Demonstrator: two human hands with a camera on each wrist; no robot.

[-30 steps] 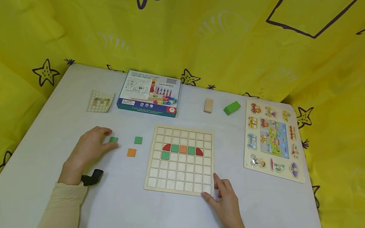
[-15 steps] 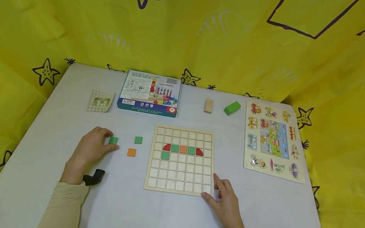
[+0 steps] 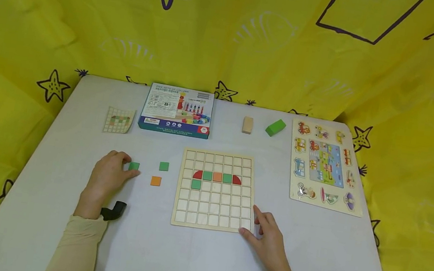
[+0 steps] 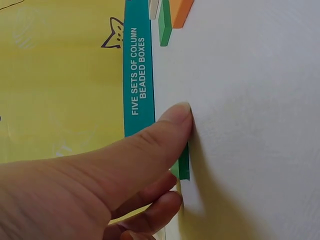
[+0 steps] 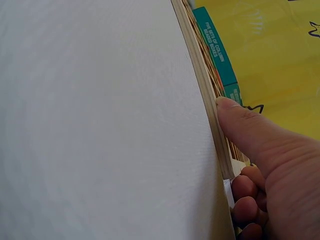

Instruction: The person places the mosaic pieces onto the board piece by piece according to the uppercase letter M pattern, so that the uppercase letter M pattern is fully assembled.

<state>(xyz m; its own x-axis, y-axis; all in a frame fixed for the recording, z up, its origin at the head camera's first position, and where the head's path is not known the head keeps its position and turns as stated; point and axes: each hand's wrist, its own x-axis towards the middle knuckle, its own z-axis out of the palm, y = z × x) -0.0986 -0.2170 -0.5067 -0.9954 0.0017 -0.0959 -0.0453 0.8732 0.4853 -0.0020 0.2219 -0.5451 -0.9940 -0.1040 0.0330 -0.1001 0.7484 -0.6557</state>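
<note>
On the left side of the table, my left hand (image 3: 108,175) has thumb and forefinger at opposite edges of a green square tile (image 3: 134,166), pinching it. The left wrist view shows the thumb over part of this green tile (image 4: 184,162), the other fingers behind. A second green tile (image 3: 164,166) and an orange tile (image 3: 156,181) lie to its right. My right hand (image 3: 269,241) holds the lower right corner of the wooden grid board (image 3: 213,209), thumb on the front edge, forefinger on the right edge. Red, green and orange pieces sit in the board's upper left and middle cells.
A pattern card (image 3: 119,121) lies at the back left beside a toy box (image 3: 176,110). Behind the board are a plain wooden block (image 3: 247,125) and a green block (image 3: 275,127). A vehicle puzzle board (image 3: 327,167) lies at the right. Yellow cloth surrounds the table.
My left hand's thumb and forefinger have drawn slightly closer together around the green tile. My right hand stays at the board's corner, and the board has not moved.
</note>
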